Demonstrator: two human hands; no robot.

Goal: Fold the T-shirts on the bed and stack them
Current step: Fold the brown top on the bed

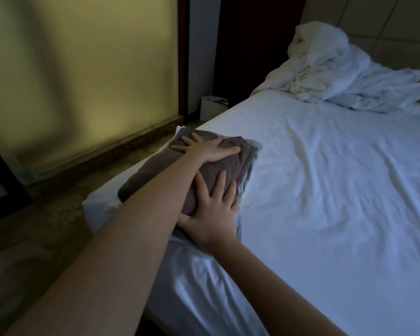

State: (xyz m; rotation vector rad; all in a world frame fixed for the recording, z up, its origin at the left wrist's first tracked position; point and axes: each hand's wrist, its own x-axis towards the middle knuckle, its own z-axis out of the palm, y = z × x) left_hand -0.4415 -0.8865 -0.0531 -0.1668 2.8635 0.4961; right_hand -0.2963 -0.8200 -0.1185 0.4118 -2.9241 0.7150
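Biggest by far, a bed (325,190) under a creased white sheet, filling the right side of the view, with open room across its middle and near right part. At its far right corner, a crumpled heap of white bedding (349,76) piled against the panelled wall, well apart from both hands. Left of the bed, a yellow wall panel (83,69) and a strip of patterned floor (46,226) running along the bed's left edge. On that floor, just beyond the bed's left edge toward the far end, a small white paper bag (212,109) standing upright. Right at the left edge of the bed, close to the drop to the floor, a folded brown T-shirt (143,178) lying on a paler folded piece (255,147), of which only a rim shows along the far and right sides. Left hand (209,149) flat on the far end of the brown T-shirt, fingers straight and spread, gripping nothing. Right hand (212,209) flat on the near right part, fingers likewise spread, thumb beside the left forearm. Left forearm stretched across the T-shirt, hiding part of its near side.
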